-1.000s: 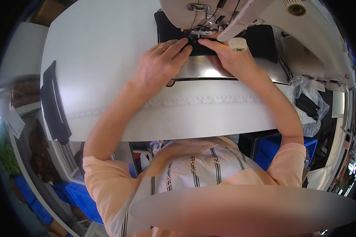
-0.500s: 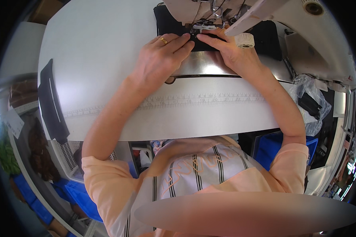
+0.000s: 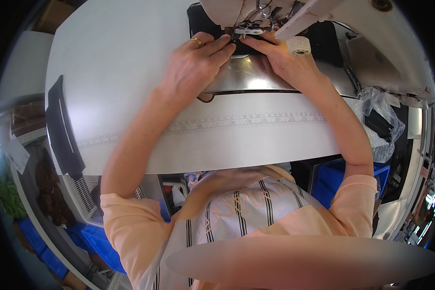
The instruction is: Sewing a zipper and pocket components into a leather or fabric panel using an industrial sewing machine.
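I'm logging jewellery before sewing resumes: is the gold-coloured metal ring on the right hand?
No, the gold-coloured ring is on the left hand.

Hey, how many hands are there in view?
2: the left hand and, to its right, the right hand, both on black fabric at the sewing machine. No others show.

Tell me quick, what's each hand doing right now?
Left hand: open, resting on the black piece.
Right hand: at the black piece too, partly hidden; can't tell if it's pinching.

White tabletop (image 3: 111, 72) (softly gleaming), blue bins (image 3: 104, 249) nearby.
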A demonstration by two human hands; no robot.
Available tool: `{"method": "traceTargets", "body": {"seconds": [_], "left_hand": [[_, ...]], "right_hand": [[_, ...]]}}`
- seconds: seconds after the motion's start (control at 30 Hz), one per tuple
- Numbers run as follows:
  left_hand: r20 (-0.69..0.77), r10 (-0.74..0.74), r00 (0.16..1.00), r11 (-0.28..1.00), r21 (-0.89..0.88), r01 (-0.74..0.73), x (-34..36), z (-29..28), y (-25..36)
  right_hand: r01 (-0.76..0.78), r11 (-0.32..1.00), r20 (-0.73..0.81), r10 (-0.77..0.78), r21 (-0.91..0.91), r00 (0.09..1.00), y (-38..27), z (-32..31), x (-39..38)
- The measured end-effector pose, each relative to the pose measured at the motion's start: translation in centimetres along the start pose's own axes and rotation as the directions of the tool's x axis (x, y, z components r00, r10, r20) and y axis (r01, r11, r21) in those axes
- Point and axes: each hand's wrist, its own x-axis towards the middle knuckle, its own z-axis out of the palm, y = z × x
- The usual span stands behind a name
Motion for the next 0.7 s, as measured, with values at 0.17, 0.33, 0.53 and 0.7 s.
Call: {"method": "traceTargets", "body": {"seconds": [0.17,0.33,0.53,0.7], "left_hand": [[0.041,-0.009,0.999,1.0,0.003,0.009,-0.2,-0.1,0.0],[0.04,-0.005,0.999,1.0,0.002,0.005,-0.2,-0.1,-0.1],[0.038,-0.089,0.995,0.994,-0.056,0.091,-0.3,0.1,0.1],[-0.018,-0.039,0.999,0.995,-0.088,0.037,0.6,0.4,0.2]], "right_hand": [[0.025,1.0,-0.037,-0.025,0.003,0.999,0.0,-0.2,0.1],[-0.017,0.999,-0.01,0.017,0.031,1.0,-0.4,-0.3,0.1],[-0.127,0.978,0.014,0.126,0.168,0.992,1.8,-1.0,-1.4],[-0.343,0.935,0.047,0.348,-0.089,0.936,14.7,-2.8,-3.7]]}}
